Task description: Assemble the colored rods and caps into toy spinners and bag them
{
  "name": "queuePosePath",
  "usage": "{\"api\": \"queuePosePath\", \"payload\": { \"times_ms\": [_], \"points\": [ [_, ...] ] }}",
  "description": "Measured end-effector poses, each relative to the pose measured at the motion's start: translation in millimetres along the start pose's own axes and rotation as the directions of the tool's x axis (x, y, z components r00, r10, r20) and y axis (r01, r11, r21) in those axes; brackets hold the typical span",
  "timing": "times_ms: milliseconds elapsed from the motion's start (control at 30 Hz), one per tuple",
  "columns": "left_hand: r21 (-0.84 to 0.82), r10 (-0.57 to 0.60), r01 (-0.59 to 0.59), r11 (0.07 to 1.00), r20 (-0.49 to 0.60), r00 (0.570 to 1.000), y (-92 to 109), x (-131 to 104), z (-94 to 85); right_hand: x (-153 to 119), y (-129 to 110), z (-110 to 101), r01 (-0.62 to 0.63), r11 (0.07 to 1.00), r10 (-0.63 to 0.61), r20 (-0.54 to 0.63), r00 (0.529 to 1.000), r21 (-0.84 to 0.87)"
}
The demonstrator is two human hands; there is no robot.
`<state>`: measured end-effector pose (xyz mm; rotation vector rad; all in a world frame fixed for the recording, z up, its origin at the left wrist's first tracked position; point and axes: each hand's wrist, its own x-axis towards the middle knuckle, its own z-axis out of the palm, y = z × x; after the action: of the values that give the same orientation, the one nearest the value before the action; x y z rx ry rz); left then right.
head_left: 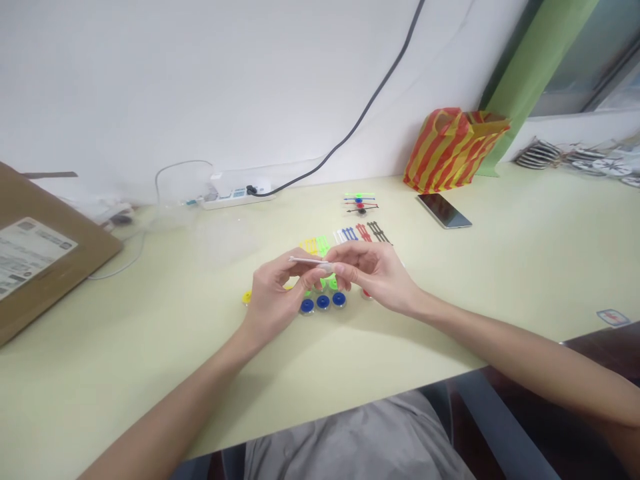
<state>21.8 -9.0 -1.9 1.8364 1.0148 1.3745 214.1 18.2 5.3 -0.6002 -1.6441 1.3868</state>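
Observation:
Above the table, my left hand (280, 290) and my right hand (383, 273) meet, fingers pinched on a small white arrow spinner (306, 260). Its thin arrow points to the left; the round base is between my fingertips and partly covered. Below my hands are several round discs with clear rims, among them blue discs (323, 302), partly hidden green discs (334, 284), a yellow disc (247, 297) and a red disc (367, 293). Behind my hands lie loose arrows in groups: yellow arrows (311, 245), green arrows (323, 244), blue arrows (350, 233), red arrows (364, 232) and black arrows (379, 232).
Several assembled spinners (360, 203) stand in a row farther back. A phone (445, 211) lies near a striped bag (455, 150). Toward the wall sits a power strip (237, 193) with a black cable (350, 130). A cardboard box (50, 253) is at left.

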Motion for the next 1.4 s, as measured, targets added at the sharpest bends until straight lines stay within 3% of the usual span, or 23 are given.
{"api": "queuePosePath", "payload": {
  "times_ms": [267,467,700,933,1400],
  "points": [
    [0.096,0.028,-0.024,0.995,-0.05,0.998,-1,3,-2.7,2,7,0,-0.002,1.0,0.002,0.0,1.0,-0.028],
    [0.123,0.063,-0.064,0.99,0.011,0.998,-2,2,-4.6,1,11,0,0.061,0.995,-0.058,0.036,0.998,-0.076],
    [0.158,0.048,-0.059,0.986,0.075,0.996,-2,2,-5.3,5,13,-3,0.007,1.0,-0.007,0.041,0.999,0.007],
    [0.125,0.016,-0.033,0.992,0.133,0.991,4,2,-3.0,10,16,-14,-0.025,0.997,0.018,0.108,0.994,0.071],
    [0.023,-0.066,0.063,0.998,0.154,0.986,2,-1,-4.0,11,17,-16,-0.097,0.987,0.077,0.148,0.986,0.129]
  ]
}}
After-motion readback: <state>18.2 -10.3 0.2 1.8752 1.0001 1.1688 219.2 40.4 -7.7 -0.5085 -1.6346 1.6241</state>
